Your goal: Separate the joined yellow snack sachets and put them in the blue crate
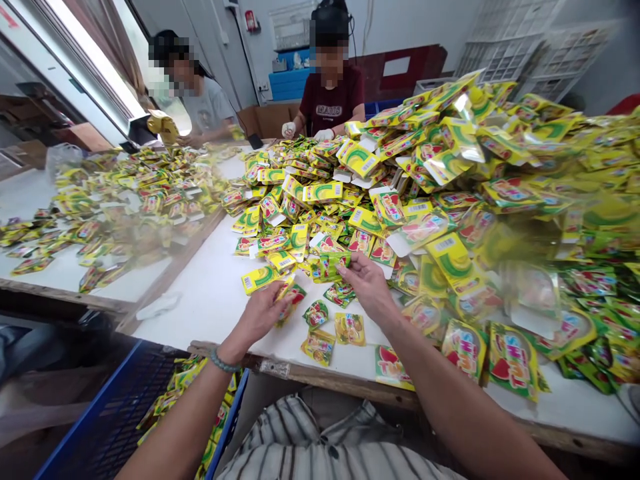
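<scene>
My left hand [263,310] is closed on a small yellow and green candy box [292,301] with a red fruit print, tilted over the white table. Between the fingertips of my right hand [369,283] is a green candy sachet [332,266], held just in front of the heap. Several loose sachets, among them a yellow one [350,329] and a red and green one [316,314], lie on the table between my wrists. Beyond my hands rises a big heap of flat candy boxes [367,220], some with white end flaps standing open.
Below the table edge on my left stands a blue crate [107,413] with filled boxes inside. A wooden strip [183,260] divides the table from another heap [150,180] at left. Across the table, a person in a dark red shirt [333,100] and another in a light shirt [213,107] handle things.
</scene>
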The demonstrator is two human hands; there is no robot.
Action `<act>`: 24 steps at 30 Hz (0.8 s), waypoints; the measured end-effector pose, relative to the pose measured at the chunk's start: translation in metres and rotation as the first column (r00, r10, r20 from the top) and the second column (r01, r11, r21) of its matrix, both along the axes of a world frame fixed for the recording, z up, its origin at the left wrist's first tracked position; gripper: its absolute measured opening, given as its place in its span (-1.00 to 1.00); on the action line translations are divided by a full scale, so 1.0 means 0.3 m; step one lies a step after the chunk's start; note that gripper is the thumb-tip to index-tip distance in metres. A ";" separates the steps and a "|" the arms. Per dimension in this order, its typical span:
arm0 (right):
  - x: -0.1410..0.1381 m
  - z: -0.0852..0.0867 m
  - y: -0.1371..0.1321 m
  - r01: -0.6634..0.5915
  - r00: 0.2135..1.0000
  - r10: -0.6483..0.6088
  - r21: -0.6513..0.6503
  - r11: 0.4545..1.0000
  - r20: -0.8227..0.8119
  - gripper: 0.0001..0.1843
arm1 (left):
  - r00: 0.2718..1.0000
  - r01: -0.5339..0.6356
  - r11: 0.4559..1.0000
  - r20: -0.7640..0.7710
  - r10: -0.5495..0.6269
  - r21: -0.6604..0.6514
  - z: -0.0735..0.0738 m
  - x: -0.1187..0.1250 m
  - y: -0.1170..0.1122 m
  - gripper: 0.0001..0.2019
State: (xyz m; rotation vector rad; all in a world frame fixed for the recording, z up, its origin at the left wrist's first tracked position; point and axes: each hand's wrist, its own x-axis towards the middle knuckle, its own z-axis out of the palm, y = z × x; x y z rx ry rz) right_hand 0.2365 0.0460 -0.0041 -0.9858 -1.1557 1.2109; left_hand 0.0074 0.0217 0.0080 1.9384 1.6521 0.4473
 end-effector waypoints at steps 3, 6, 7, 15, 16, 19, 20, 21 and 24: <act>0.000 0.002 0.003 -0.006 0.995 0.000 0.060 0.998 0.095 -0.75 | 0.892 0.075 0.994 0.451 -0.031 -0.081 -0.011 0.064 -0.009 -0.66; 0.020 -0.010 0.005 -0.081 0.975 0.068 0.052 0.995 0.214 -0.76 | 0.764 0.061 0.980 0.641 0.076 -0.190 -0.037 0.092 -0.013 -0.63; 0.029 -0.014 0.004 -0.119 0.964 0.106 0.041 0.992 0.245 -0.76 | 0.748 0.071 0.972 0.656 0.097 -0.224 -0.044 0.094 -0.014 -0.61; 0.057 0.006 -0.012 -0.182 0.810 0.155 -0.008 0.983 0.566 -0.76 | 0.632 0.133 0.925 0.750 0.196 -0.355 -0.057 0.094 -0.024 -0.55; 0.058 0.013 -0.013 -0.171 0.798 0.137 0.004 0.985 0.587 -0.76 | 0.620 0.131 0.924 0.757 0.206 -0.359 -0.058 0.095 -0.024 -0.55; 0.056 0.027 -0.018 -0.153 0.765 0.082 0.056 0.987 0.639 -0.81 | 0.612 0.122 0.927 0.762 0.212 -0.356 -0.059 0.101 -0.023 -0.56; 0.052 0.029 -0.019 -0.162 0.751 0.077 0.070 0.984 0.655 -0.84 | 0.621 0.120 0.930 0.757 0.202 -0.347 -0.060 0.104 -0.024 -0.57; 0.047 0.029 -0.021 -0.184 0.737 0.085 0.078 0.980 0.671 -0.88 | 0.635 0.121 0.934 0.750 0.188 -0.336 -0.060 0.107 -0.024 -0.57; 0.025 0.019 -0.025 -0.237 0.738 0.143 0.056 0.970 0.660 -0.93 | 0.665 0.126 0.940 0.730 0.159 -0.319 -0.058 0.117 -0.026 -0.57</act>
